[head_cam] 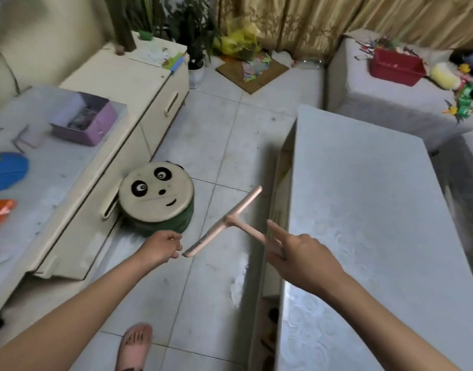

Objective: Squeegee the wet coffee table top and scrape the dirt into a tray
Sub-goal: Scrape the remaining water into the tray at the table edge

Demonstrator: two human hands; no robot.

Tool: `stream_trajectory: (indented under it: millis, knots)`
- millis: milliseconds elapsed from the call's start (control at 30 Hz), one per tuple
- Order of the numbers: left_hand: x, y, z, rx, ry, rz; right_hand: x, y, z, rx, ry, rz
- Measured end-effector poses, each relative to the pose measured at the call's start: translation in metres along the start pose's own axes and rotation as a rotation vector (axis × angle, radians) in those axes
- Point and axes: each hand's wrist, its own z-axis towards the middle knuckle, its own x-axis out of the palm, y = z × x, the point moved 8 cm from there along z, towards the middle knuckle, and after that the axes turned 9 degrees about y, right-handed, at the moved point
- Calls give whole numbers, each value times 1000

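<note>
A pink T-shaped squeegee [230,220] hangs in the air over the floor tiles, just left of the coffee table [363,210]. My right hand [297,253] grips the end of its handle, with the index finger sticking out straight. My left hand [165,245] is loosely curled and holds nothing, its fingertips close to the lower end of the squeegee blade. The coffee table top is pale grey and shiny, with wet streaks and swirls near its front half. I see no tray on or beside the table.
A round panda-face stool [155,199] stands on the floor against a low cream cabinet [101,145] at the left. A purple box [88,121] lies on the cabinet. A red basket [396,65] and toys sit far right. My sandalled foot [136,344] is below.
</note>
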Motion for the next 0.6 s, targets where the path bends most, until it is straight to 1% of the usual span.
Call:
stream_trajectory:
  millis: [33, 100, 133, 267, 333, 367, 467, 600]
  knots:
    - [-44, 8, 5, 0, -5, -6, 2, 35, 30, 3, 13, -10]
    - [-48, 4, 7, 19, 2, -30, -6, 46, 31, -8, 11, -21]
    - [-68, 4, 10, 23, -14, -45, -9, 60, 43, -10, 13, -24]
    - [-180, 22, 32, -4, -49, -78, -15, 148, 123, -50, 29, -51]
    - [-216, 25, 39, -17, -70, -111, -23, 172, 152, -63, 20, -66]
    - [-246, 30, 46, -30, -85, -132, -23, 192, 176, -72, 25, -78]
    - [-296, 35, 64, -34, -102, -181, -28, 229, 219, -86, 54, -95]
    - [-334, 31, 84, -56, -120, -230, -39, 253, 266, -117, 59, -158]
